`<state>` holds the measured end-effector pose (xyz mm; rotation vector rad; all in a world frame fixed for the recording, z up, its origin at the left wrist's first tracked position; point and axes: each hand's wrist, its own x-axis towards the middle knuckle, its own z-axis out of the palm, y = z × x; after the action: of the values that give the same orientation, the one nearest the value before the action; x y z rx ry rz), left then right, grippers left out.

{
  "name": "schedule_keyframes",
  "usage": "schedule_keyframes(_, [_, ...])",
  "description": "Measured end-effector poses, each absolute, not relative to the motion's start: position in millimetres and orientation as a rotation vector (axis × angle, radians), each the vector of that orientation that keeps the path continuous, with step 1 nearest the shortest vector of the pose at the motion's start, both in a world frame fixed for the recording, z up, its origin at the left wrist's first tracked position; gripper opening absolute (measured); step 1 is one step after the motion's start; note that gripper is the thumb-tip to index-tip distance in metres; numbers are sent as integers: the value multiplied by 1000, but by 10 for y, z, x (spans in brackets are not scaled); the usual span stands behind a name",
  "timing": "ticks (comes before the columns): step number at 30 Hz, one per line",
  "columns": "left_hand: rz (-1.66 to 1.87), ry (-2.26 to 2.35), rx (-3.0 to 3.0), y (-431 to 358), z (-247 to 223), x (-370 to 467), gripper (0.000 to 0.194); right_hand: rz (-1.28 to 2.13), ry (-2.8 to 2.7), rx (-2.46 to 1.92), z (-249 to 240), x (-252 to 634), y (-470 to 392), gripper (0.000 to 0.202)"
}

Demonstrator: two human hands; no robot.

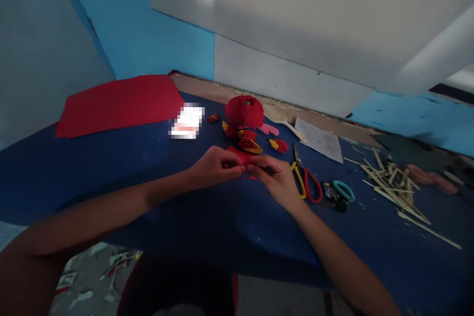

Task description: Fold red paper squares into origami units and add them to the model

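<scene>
My left hand [217,167] and my right hand [274,175] meet over the blue table [207,222], both with fingers pinched on a small piece of red paper [242,156]. Just beyond them lie folded red and yellow paper pieces [250,145], and behind those sits a round red folded-paper form [244,111]. A small red scrap [252,178] is under my fingertips. Right beside my right hand are scissors [313,185] with one yellow and one red handle.
Red sheets [122,106] and a blurred bright rectangle [187,121] lie at the left. Behind are a hairbrush [283,121] and white paper [320,139]. A teal ring [343,190] and a pile of thin sticks [396,187] lie at the right.
</scene>
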<state>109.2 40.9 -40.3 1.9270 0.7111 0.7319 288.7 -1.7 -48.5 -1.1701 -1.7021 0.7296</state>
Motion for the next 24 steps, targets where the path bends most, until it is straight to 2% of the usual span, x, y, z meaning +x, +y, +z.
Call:
schedule_keyframes(2, [673, 671, 1814, 417, -379, 1093, 27, 493, -1847, -1098, -447, 2914, -32, 7])
schedule_keyframes(5, [499, 620, 1575, 427, -335, 1088, 37, -63, -2037, -847, -378, 2985, -53, 9])
schedule_keyframes(8, [348, 573, 1430, 434, -304, 1072, 31, -583, -2138, -601, -327, 3068, -87, 10])
schedule_keyframes(10, [274, 549, 1394, 440, -294, 1055, 27, -774, -2158, -497, -316, 3109, -119, 17])
schedule_keyframes(13, [201, 506, 1407, 460, -300, 1028, 25, -836, -2182, -471, -344, 3131, -170, 17])
schedule_keyframes(18, [50, 384, 1527, 534, -353, 988, 18, -603, -2331, -470, -460, 3108, -238, 16])
schedule_keyframes(21, [-59, 267, 1549, 567, -371, 975, 16, -603, -2349, -397, -487, 3089, -250, 17])
schedule_keyframes(24, [43, 294, 1614, 539, -356, 990, 14, -452, -2356, -444, -457, 3076, -197, 13])
